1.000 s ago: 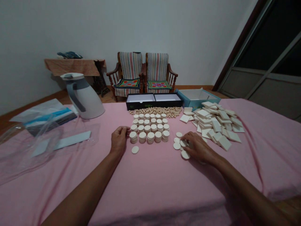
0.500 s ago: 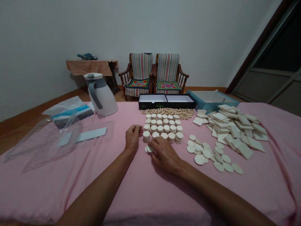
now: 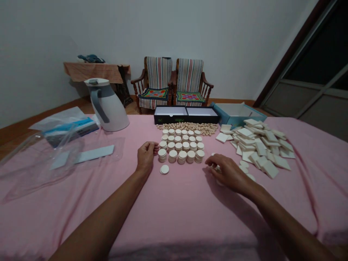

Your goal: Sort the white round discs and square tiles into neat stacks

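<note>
Rows of white round discs [image 3: 182, 156] stand in short stacks on the pink cloth. My left hand [image 3: 146, 156] rests on its side just left of these stacks, fingers curled in, with nothing seen in them. A low, slightly offset pile of discs [image 3: 164, 169] lies in front of the nearest row. Out to the right, my right hand [image 3: 230, 172] hovers above loose scattered discs [image 3: 244, 165], thumb and fingers apart. It covers most of those discs from view.
Square white tiles [image 3: 261, 145] lie heaped at the right. Behind the stacks are small wooden beads [image 3: 190, 127], a black divided box [image 3: 174, 117] and a blue box [image 3: 236, 114]. A white jug [image 3: 111, 112] and clear plastic packaging [image 3: 65, 159] sit at the left.
My right hand has moved right, from the low front pile to the loose discs, leaving that pile uncovered. My left hand stays beside the stacks. The camera view has shifted slightly.
</note>
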{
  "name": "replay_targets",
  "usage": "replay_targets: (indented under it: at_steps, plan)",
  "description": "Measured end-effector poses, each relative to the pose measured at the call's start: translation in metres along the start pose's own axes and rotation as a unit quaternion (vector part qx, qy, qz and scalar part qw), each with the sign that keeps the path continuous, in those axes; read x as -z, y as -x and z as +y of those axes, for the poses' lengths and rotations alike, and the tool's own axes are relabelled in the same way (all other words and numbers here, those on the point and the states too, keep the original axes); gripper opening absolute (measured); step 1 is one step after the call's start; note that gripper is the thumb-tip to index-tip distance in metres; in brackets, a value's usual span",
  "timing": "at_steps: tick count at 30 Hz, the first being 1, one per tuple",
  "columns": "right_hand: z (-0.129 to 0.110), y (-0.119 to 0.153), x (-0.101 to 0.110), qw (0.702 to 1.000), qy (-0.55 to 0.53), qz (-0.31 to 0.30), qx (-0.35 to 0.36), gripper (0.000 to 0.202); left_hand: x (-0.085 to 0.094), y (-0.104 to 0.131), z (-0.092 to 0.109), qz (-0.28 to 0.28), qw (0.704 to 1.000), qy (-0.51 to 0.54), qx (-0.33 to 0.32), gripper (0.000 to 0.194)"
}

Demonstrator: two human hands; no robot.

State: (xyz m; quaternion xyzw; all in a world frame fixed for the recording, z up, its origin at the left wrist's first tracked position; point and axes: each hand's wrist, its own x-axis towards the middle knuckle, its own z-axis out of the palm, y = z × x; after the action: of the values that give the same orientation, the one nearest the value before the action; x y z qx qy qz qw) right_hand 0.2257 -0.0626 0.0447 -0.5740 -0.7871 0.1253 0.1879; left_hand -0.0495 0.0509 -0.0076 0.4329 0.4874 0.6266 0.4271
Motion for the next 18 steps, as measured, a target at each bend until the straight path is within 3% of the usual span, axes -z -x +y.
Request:
replay_targets:
  at_steps: [3,6,11,18]
  plan:
    - [0.012,0.020,0.016,0.996,0.014,-0.089,-0.011,0.019,0.000,-0.001,0.000,-0.001,1.000,0.000,0.001,0.021]
    - [0.008,0.032,0.023,0.993,0.033,-0.116,-0.019,0.017,-0.001,-0.001,0.001,-0.003,1.000,-0.002,0.000,0.021]
    - [0.000,0.030,0.018,0.994,0.051,-0.100,-0.020,0.013,-0.001,-0.001,0.001,0.002,1.000,-0.005,-0.003,0.020]
    - [-0.019,0.002,-0.001,0.998,-0.004,-0.049,0.027,0.010,0.001,-0.002,-0.002,-0.006,1.000,-0.003,-0.002,0.022]
